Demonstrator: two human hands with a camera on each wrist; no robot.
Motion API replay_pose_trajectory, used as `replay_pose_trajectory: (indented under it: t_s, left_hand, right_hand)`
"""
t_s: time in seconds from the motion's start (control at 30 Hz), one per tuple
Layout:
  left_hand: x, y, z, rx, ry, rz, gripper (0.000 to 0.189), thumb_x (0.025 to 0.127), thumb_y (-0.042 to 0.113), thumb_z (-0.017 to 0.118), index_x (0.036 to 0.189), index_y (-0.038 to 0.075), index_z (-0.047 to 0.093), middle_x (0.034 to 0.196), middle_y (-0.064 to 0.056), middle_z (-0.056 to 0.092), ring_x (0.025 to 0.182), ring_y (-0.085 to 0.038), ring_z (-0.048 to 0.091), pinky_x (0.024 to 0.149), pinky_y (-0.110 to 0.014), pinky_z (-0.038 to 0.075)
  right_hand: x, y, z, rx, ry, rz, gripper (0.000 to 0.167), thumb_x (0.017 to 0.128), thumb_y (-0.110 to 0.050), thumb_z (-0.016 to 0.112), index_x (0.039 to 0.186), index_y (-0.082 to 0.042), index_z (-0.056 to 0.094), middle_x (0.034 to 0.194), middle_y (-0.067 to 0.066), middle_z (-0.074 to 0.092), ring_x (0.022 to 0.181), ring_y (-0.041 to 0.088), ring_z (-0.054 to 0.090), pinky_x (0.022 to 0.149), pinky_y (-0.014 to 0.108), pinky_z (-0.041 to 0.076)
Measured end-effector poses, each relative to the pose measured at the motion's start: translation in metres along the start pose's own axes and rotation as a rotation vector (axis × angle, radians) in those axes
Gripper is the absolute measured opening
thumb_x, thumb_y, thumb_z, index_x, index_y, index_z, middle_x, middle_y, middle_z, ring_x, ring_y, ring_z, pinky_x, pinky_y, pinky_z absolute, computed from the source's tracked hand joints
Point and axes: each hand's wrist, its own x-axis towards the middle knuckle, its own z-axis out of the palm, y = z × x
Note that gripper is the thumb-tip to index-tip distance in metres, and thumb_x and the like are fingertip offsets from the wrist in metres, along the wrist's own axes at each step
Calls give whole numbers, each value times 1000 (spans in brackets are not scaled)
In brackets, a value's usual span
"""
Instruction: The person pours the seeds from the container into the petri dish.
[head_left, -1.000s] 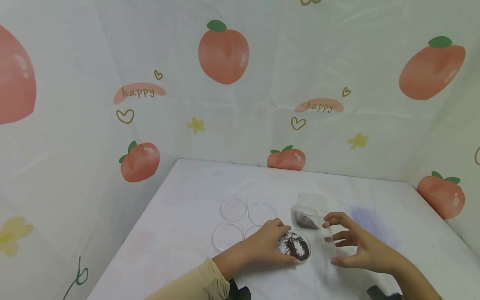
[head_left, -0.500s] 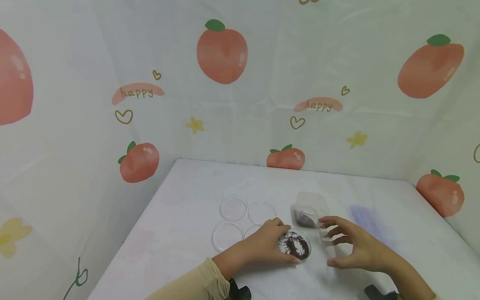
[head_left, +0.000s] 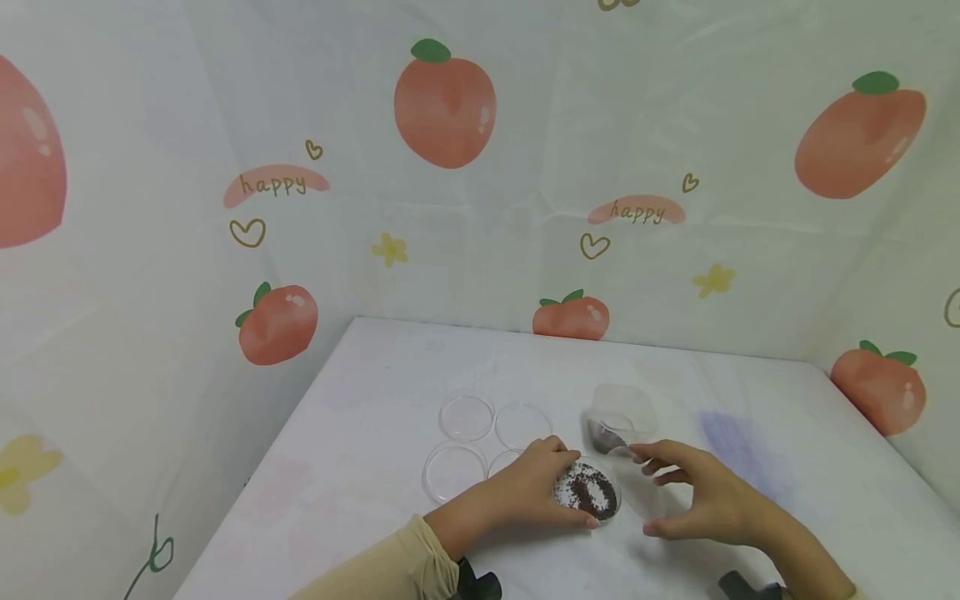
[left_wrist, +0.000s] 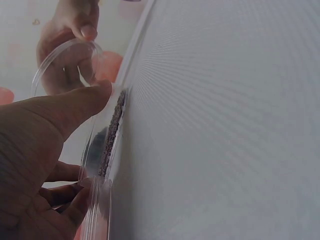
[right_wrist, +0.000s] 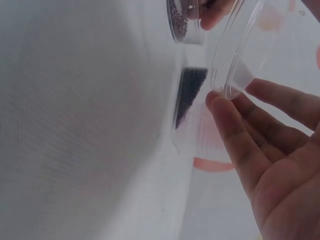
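My left hand [head_left: 528,492] holds a clear petri dish [head_left: 588,492] on the white table, thumb and fingers spread round its side. Dark brown granules lie scattered in the dish, with a pale patch in the middle. Just to the right, my right hand [head_left: 716,500] pinches a clear round lid [right_wrist: 237,50] by its rim between thumb and fingers. The lid is tilted and raised over the table, near the dish's right edge. In the left wrist view, the granules [left_wrist: 112,132] show edge-on as a thin layer.
Behind the dish stands a clear plastic tub [head_left: 622,400] with a sloping heap of dark granules [right_wrist: 190,92]. Several clear round dishes [head_left: 455,472] lie to the left, one partly hidden by my left hand. A patterned cloth [head_left: 480,275] hangs behind the table.
My right hand has moved left and a little forward, bringing the lid closer to the dish and tipping it further over. The left hand and dish have stayed in place.
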Motion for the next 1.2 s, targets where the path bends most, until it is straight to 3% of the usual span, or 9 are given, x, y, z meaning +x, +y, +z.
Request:
replay_pose_trajectory:
  t_s: [0.27, 0.53, 0.7, 1.2]
  left_hand:
    - [-1, 3, -3, 5, -9, -1, 90, 83, 67, 82, 150, 11, 60, 127, 3, 58, 114, -7, 52, 100, -20, 48]
    - [-3, 8, -8, -13, -25, -13, 88, 84, 65, 82, 150, 12, 59, 127, 2, 58, 114, -7, 50, 99, -20, 47]
    - [-3, 9, -9, -18, -31, -17, 90, 83, 64, 83, 152, 11, 58, 127, 2, 57, 113, -6, 51, 99, -19, 47]
    - [3, -5, 6, -2, -9, -5, 98, 81, 72, 81, 154, 12, 56, 127, 5, 57, 113, -3, 50, 96, -17, 47]
  right_hand:
    - [4, -3, 4, -47, -2, -27, 81, 72, -28, 101, 140, -3, 64, 118, 0, 69, 104, 8, 68, 85, 27, 61]
    - [9, -3, 7, -135, -46, 44, 82, 74, -44, 98, 138, -3, 67, 118, -4, 67, 103, 5, 67, 85, 29, 61]
    - [12, -8, 8, -163, -61, 50, 82, 74, -45, 98, 137, -1, 67, 116, -5, 66, 102, 3, 66, 85, 30, 61]
    - [20, -16, 13, -194, -81, 37, 77, 75, -48, 96, 131, -2, 70, 118, -4, 69, 100, 5, 68, 85, 30, 61]
